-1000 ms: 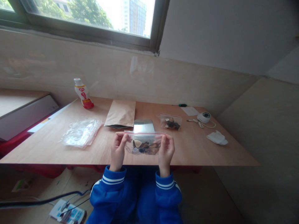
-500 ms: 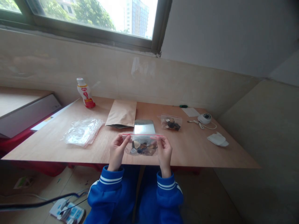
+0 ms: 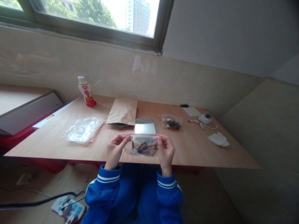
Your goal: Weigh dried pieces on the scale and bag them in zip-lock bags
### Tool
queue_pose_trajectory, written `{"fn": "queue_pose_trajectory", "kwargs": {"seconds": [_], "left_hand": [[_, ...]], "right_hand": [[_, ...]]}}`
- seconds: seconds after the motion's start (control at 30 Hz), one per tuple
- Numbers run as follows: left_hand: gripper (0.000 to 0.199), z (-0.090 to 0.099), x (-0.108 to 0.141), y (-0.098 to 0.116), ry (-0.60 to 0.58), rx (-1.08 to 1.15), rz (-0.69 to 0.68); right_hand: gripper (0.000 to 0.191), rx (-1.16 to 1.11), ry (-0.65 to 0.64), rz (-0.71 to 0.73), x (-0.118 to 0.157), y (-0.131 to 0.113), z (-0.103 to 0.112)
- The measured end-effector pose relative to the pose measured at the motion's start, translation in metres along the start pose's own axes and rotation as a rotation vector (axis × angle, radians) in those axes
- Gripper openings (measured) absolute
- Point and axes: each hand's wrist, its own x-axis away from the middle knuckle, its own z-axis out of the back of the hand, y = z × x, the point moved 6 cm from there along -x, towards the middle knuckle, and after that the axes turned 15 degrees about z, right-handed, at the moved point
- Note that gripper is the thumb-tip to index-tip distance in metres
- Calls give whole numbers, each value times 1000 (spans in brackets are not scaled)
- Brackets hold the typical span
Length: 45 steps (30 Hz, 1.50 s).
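My left hand [image 3: 115,151] and my right hand [image 3: 166,154] pinch the two top corners of a clear zip bag [image 3: 142,147] with a red seal line along its top edge. The bag hangs just over the table and holds dark and tan dried pieces, with a small pale tag among them. Directly behind it lies a flat silver kitchen scale [image 3: 144,126]. A smaller clear bag [image 3: 171,122] of similar pieces lies to the right of the scale, beyond my right hand.
A wooden table [image 3: 187,155] holds a kraft pouch [image 3: 121,112], loose clear bags [image 3: 83,130], a bottle [image 3: 86,92], a white dome camera [image 3: 205,118] with cable, white cloth [image 3: 219,139], paper [image 3: 191,111] and a green pen [image 3: 184,105]. A power strip [image 3: 68,207] sits below.
The view has drifted slightly, shifting the table a little. Both hands keep hold of the bag, and my left hand sits slightly further left, with the bag's contents settled low.
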Motion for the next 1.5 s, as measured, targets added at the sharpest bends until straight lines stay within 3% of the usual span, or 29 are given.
{"fn": "queue_pose_trajectory", "kwargs": {"seconds": [0.27,0.4,0.63,0.83,1.07,1.3,1.5], "left_hand": [[31,-12,-1,-9,-105,92,39],[31,-19,0,-12,-128,79,38],[28,-13,-3,-15,-96,95,47],[19,-10,-5,-14,-122,107,42],[22,-8,-2,-15,-45,82,58],[23,-19,2,-10,-247,51,-7],[23,-20,2,-8,-205,-52,21]], "right_hand": [[25,-52,23,-57,1,4,-3],[26,-119,-37,-101,2,7,-10],[28,-117,-123,-151,3,14,-16],[23,-67,-89,-112,3,17,-10],[20,-54,-56,-89,3,11,-7],[23,-207,-114,-128,4,11,-11],[22,-147,-198,-171,6,16,-18]]}}
